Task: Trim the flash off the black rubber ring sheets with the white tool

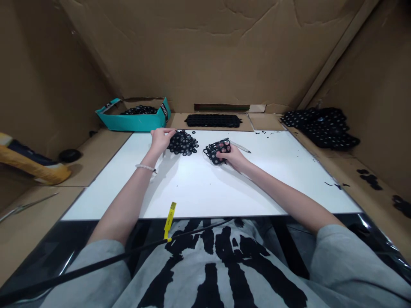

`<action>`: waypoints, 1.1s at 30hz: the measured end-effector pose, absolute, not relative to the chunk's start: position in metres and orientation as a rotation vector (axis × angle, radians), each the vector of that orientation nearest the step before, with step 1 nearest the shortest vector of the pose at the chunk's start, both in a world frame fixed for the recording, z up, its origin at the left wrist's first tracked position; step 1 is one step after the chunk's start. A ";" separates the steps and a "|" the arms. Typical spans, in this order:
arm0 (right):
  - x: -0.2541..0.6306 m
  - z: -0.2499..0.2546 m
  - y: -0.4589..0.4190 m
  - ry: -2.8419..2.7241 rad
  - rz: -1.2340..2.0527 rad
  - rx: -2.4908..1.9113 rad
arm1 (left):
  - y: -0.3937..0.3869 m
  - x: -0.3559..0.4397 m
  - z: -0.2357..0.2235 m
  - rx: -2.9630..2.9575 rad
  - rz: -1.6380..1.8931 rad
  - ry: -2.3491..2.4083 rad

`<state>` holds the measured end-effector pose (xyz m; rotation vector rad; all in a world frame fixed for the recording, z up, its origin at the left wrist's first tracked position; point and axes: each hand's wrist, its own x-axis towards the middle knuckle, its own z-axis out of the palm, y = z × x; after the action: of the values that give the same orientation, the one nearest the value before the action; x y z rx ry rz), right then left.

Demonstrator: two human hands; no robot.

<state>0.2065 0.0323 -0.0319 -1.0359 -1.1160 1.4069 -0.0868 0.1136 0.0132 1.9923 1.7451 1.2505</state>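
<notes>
Grip on the right is closed: the right hand (pixel 233 156) clutches a tangled cluster of black rings (pixel 212 150) just right of centre, held above the white worktop (pixel 244 192). A slim pointed tool (pixel 240 146) lies just beyond that hand, near the far edge of the worktop. The left hand (pixel 160 140) is open, its fingers (pixel 170 134) reaching the edge of a heap of loose black rings (pixel 183 143) at the centre, with a beaded bracelet (pixel 145 167) on that wrist.

Upper left, a teal box (pixel 135 122) holds more black pieces (pixel 139 110). A flat perforated black sheet (pixel 213 120) lies on the cardboard ledge (pixel 266 122) at top centre, and a larger stack of similar sheets (pixel 321 127) sits at upper right. Black scraps (pixel 370 179) lie along the right edge. A yellow tag (pixel 169 220) hangs at the bottom centre, over a grey printed shirt (pixel 212 265).
</notes>
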 end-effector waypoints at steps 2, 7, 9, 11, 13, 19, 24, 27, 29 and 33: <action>0.207 -0.032 0.032 -1.122 1.410 -1.028 | 0.116 -0.089 0.005 2.099 1.160 1.818; 0.205 -0.030 0.030 -1.135 1.423 -1.035 | 0.108 -0.079 0.001 2.204 1.157 1.933; 0.205 -0.030 0.029 -1.131 1.420 -1.039 | 0.100 -0.071 0.009 2.233 1.193 1.883; 0.204 -0.030 0.029 -1.122 1.417 -1.033 | 0.090 -0.059 0.018 2.317 1.199 1.717; 0.203 -0.031 0.029 -1.122 1.410 -1.018 | 0.076 -0.042 0.023 2.428 1.099 1.456; 0.196 -0.032 0.025 -1.122 1.451 -0.885 | 0.037 0.000 0.016 2.439 0.801 1.130; 0.193 -0.025 0.018 -1.034 1.507 -0.883 | 0.035 0.006 0.007 2.062 0.860 1.221; 0.194 -0.025 0.017 -1.004 1.610 -0.924 | 0.039 0.004 0.000 1.828 0.969 1.219; 0.194 -0.028 0.017 -0.933 1.695 -0.928 | 0.041 0.005 -0.004 1.690 1.064 1.211; 0.192 -0.030 0.017 -0.716 1.762 -0.826 | 0.040 0.007 -0.006 1.505 1.270 1.254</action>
<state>0.1921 0.0171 -0.0305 -0.8264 -0.7164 1.7624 0.0068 0.0403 -0.0060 1.5046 1.2544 1.2698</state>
